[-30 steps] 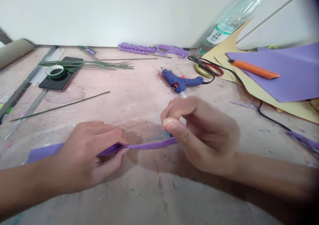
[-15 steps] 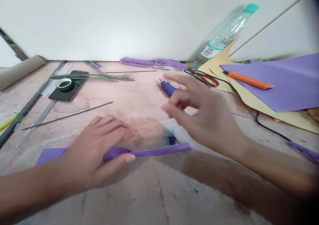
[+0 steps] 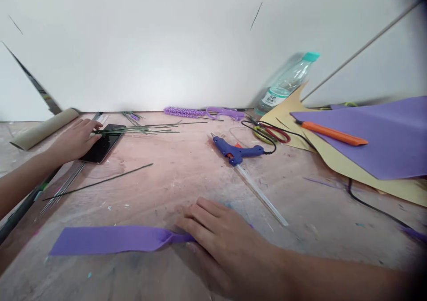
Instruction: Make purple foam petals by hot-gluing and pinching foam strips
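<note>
The bottle [image 3: 283,85] leans against the white wall [image 3: 150,47], its label [image 3: 273,97] bearing a few dark characters too small to read surely. The surface [image 3: 173,181] ends at that wall along the back. A broad stretch of it separates the strip [image 3: 110,238] from the glue gun [image 3: 237,152], whose clear stick [image 3: 262,196] points towards the right forearm. A lone stem [image 3: 110,178] slants across on the left; the sheets [image 3: 373,136], with an orange knife [image 3: 333,133] on top, take up the right side.

The purple strip lies at the front, flat and wide on the left, twisted narrow where it runs under the right hand [image 3: 216,232]. That hand's fingers are together over it; whether its grip pinches or only presses cannot be told. The left hand [image 3: 78,136] is at the phone [image 3: 102,147], beside the stems [image 3: 143,130], its grip partly hidden, so I cannot tell whether it holds anything.

Half a second ago the left hand was on the strip and the right was raised; the tape roll then on the phone can't be made out there now.
</note>
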Demonstrator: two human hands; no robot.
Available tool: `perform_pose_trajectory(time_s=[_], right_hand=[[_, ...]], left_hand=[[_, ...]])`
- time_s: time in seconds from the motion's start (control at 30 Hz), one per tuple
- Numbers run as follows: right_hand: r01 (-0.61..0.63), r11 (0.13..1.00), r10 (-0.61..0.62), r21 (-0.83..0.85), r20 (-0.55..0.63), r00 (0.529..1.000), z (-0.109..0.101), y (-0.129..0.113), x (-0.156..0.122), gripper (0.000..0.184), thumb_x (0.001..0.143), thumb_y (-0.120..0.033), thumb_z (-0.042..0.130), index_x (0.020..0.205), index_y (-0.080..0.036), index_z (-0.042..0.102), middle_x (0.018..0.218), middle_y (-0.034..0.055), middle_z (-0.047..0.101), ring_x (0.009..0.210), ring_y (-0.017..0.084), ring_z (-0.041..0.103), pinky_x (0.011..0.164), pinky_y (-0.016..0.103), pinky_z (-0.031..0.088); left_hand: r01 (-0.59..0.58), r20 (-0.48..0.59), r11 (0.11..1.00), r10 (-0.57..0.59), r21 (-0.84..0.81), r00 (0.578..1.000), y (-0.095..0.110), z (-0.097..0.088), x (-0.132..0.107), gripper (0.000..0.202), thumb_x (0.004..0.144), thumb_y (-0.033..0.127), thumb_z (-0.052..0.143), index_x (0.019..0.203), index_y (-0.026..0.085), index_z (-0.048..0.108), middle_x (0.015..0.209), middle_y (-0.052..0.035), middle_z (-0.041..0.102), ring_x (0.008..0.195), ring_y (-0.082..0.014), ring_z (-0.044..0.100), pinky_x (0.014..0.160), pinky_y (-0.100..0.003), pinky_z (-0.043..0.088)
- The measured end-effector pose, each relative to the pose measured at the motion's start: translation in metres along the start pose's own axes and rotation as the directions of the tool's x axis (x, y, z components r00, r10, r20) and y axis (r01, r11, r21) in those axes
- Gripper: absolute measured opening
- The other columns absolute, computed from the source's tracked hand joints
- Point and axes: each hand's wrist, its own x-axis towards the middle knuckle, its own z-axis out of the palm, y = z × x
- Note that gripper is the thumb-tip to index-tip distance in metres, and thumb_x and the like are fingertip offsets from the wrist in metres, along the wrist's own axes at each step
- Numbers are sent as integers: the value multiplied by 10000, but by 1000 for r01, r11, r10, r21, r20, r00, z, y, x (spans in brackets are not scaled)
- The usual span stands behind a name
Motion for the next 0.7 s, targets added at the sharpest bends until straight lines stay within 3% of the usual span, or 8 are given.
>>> perform_pose_trajectory(time_s=[0.23,0.47,0.53,0.6,0.67,0.7], right_hand=[[6,1000,-5,31,-9,1000,0,-1,-2,287,961,-163,503,1216,-148,634,1108,116,668,983,250,552,881,418,485],[26,1000,-25,10,-38,999,0,1,-2,266,940,-151,513,1164,-147,657,1070,110,674,933,246,533,846,397,460],[31,999,-31,7,-42,999,1,2,-1,272,938,-150,506,1162,-141,660,1051,111,670,923,249,527,827,397,458],[39,999,-39,3,-48,998,1,2,-1,280,933,-147,505,1164,-134,662,1051,114,667,930,254,526,829,403,460],[42,999,-42,1,-46,998,1,2,-1,285,927,-143,509,1167,-132,662,1053,115,666,931,255,525,829,404,458],[42,999,-42,3,-41,998,1,2,-1,285,927,-142,509,1167,-133,662,1050,115,665,927,253,524,825,402,456]], left_hand=[[179,-24,983,-181,-48,983,-22,21,20,369,1004,367,676,1305,160,625,1299,-97,658,1117,-268,681,933,-463,602],[158,191,981,-135,-114,972,9,39,72,372,1010,352,667,1332,173,620,1363,-119,631,1164,-273,663,976,-498,587],[189,238,978,-165,-85,957,19,38,76,444,1026,369,630,1424,186,561,1485,-143,559,1308,-318,591,1076,-552,520],[264,255,964,-250,-23,934,27,30,72,585,1057,448,520,1557,166,409,1624,-207,409,1483,-382,421,1176,-602,399],[345,258,937,-347,55,901,34,17,62,766,1045,586,422,1607,85,281,1658,-294,308,1543,-457,286,1190,-670,311],[376,266,922,-386,92,883,37,10,57,852,1013,662,428,1586,46,299,1625,-332,336,1517,-505,296,1157,-720,303]])
